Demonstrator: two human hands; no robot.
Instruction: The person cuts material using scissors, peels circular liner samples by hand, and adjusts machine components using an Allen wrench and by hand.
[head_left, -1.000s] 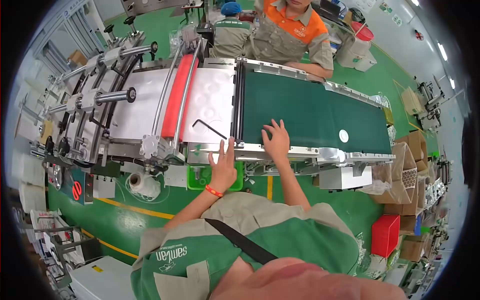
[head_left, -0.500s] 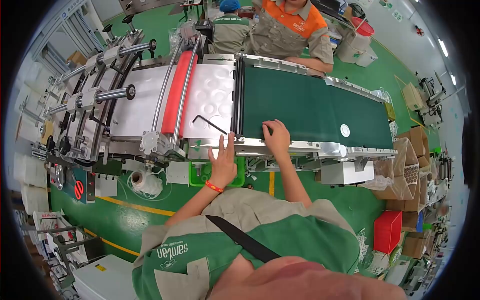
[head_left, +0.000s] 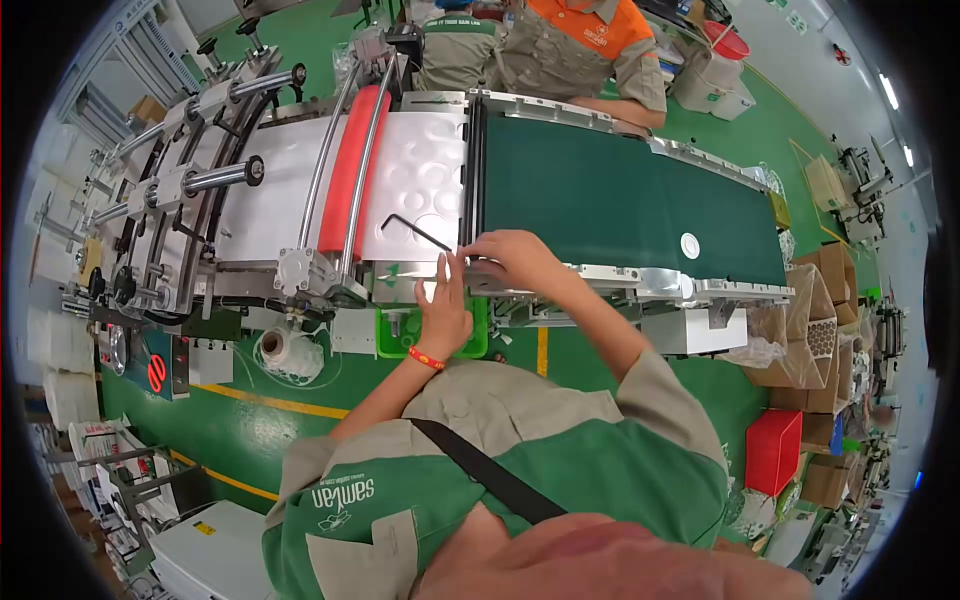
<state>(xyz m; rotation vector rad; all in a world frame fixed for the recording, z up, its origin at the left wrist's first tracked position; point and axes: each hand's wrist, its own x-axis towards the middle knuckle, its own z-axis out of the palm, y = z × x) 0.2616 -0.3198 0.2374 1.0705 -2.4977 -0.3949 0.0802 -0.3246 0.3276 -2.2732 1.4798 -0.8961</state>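
Observation:
A black hex key (head_left: 416,231) lies on the white sheet (head_left: 405,170), its long end reaching the machine's front edge. Beside that end is my left hand (head_left: 446,310), with a red wristband, its fingers apart at the front rail. My right hand (head_left: 512,258) reaches over the near corner of the green belt (head_left: 570,190), fingertips close to the left ones at the black roller (head_left: 476,170). Its fingers are bent together, and anything between them is hidden. A round white disc (head_left: 690,245) rests on the belt further right.
Left of the sheet are a red roller (head_left: 355,170) and metal shafts with black knobs (head_left: 255,171). A green basket (head_left: 385,335) sits below the front edge. Across the machine a person in orange and grey (head_left: 590,50) leans an arm on the far rail.
My right hand has moved left from the belt's front edge to beside my left hand, and its fingers have come together. The view has shifted slightly.

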